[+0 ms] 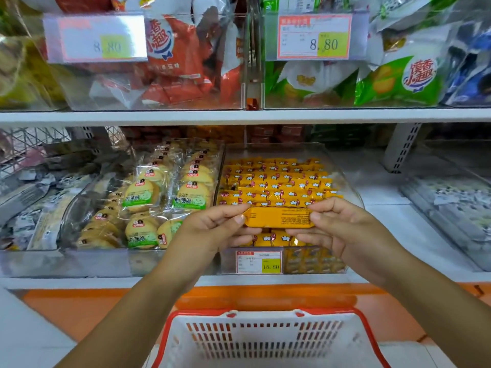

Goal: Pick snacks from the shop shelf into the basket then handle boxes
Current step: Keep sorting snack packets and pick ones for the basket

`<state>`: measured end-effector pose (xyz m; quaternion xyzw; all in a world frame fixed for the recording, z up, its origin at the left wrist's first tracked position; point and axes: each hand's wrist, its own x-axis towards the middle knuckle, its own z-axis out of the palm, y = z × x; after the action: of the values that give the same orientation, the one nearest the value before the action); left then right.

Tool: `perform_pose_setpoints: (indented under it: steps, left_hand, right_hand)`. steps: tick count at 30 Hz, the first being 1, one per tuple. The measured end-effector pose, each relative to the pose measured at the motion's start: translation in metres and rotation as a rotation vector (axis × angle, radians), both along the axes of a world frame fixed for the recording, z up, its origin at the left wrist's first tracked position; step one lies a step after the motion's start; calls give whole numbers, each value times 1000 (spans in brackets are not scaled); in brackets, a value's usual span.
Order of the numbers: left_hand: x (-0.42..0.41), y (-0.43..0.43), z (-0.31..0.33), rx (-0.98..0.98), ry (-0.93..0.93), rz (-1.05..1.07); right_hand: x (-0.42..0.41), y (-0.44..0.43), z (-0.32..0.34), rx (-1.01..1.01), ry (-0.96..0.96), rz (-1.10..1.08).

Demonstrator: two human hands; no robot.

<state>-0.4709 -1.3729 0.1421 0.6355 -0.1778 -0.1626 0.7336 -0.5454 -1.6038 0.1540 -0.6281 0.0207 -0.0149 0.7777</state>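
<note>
Packet (279, 217) between left hand (212, 231), right hand (342, 229)

Two hands, the left hand (212, 227) and the right hand (342, 224). One snack bar (279, 217) at mid-frame. One basket (239, 313) at the bottom. Three price tags (314, 37). Two shelves (239, 116).

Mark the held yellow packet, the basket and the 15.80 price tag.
yellow packet (279, 217): head view, middle of its printed back.
basket (265, 320): head view, white far wall.
15.80 price tag (259, 262): head view, tag's middle.
</note>
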Motion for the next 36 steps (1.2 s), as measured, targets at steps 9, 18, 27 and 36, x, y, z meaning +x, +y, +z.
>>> perform_pose_setpoints:
  steps: [9, 18, 27, 36]
  left_hand:
    - [-2, 1, -2, 81, -27, 61]
    - [-15, -8, 4, 3, -73, 152]
    - [-8, -5, 2, 10, -63, 105]
    - [-7, -3, 1, -18, -14, 75]
  right_hand:
    - [-5, -1, -1, -93, -13, -83]
    - [-6, 7, -3, -139, -90, -213]
    - [-5, 7, -5, -222, -61, -150]
    - [-4, 4, -3, -61, -45, -122]
